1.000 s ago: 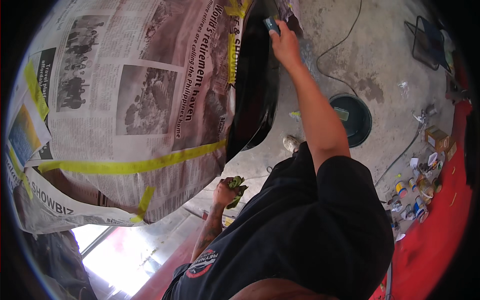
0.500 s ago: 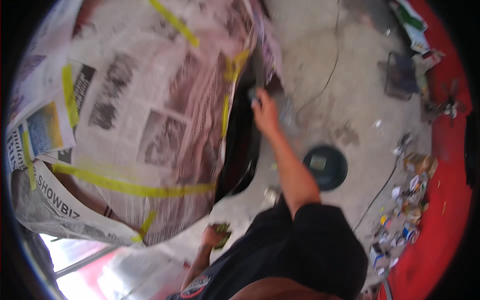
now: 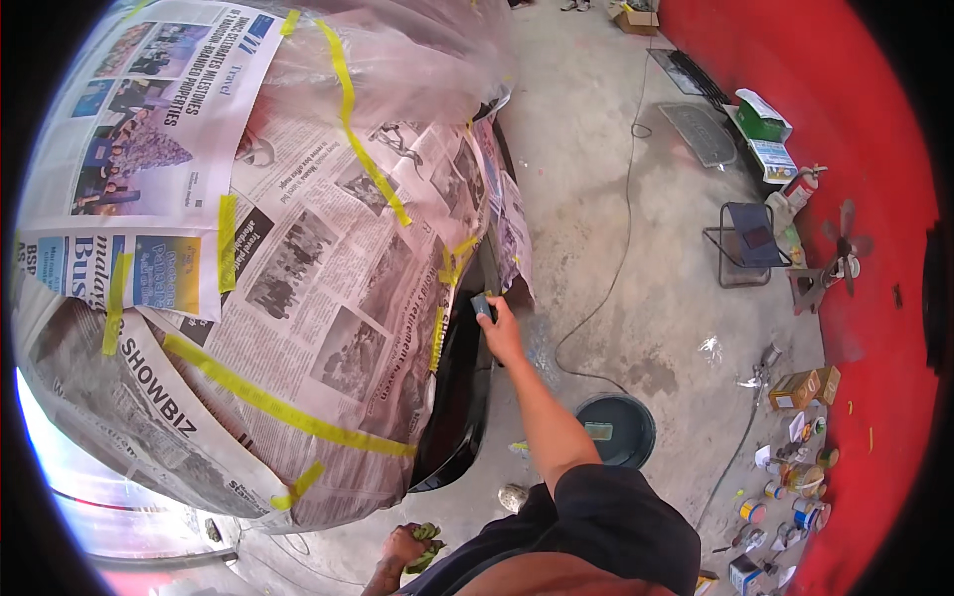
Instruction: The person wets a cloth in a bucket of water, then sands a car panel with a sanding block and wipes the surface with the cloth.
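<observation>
My right hand (image 3: 504, 332) is closed round a small grey-blue sanding block (image 3: 482, 307). It presses against the glossy black panel (image 3: 463, 387) along the side of a masked car. Newspaper sheets (image 3: 288, 348) and strips of yellow tape (image 3: 288, 412) cover the bodywork left of that panel. Low in the picture, my left hand (image 3: 401, 544) hangs away from the car with a crumpled green cloth (image 3: 425, 547) in its grip. Some of the left fingers are hidden by the cloth.
A dark round basin (image 3: 636, 447) stands on the concrete floor, right of my right forearm. A long cable (image 3: 628, 228) snakes across the floor. Farther right are a folding stool (image 3: 750, 243), a fan (image 3: 845, 248) and several cans (image 3: 810, 514) beside a red wall (image 3: 884, 397).
The view has shifted, so the car and my hands appear lower and more far floor shows. Both hands keep their hold; my right hand remains at about the same stretch of black panel.
</observation>
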Action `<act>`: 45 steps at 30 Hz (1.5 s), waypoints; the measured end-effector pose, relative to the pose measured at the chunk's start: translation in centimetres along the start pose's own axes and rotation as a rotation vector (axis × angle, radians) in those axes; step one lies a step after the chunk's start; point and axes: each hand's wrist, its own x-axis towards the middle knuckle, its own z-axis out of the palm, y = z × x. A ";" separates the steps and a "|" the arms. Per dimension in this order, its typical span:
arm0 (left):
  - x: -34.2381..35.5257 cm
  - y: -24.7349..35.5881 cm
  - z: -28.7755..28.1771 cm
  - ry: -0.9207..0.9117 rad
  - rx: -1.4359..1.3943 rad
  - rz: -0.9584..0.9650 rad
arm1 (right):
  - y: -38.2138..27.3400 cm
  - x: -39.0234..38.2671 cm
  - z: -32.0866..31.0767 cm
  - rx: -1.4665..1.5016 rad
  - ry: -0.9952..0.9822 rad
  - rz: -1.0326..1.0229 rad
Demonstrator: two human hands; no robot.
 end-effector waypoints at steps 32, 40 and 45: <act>0.5 -1.6 2.0 -0.007 0.034 -0.021 | -0.2 1.1 0.1 -0.011 -0.015 0.083; -1.9 0.3 0.8 -0.031 0.053 -0.004 | 1.1 0.8 0.6 -0.006 -0.011 0.040; -2.4 -0.4 1.2 0.040 0.044 0.075 | 1.5 2.0 0.6 0.012 0.075 -0.055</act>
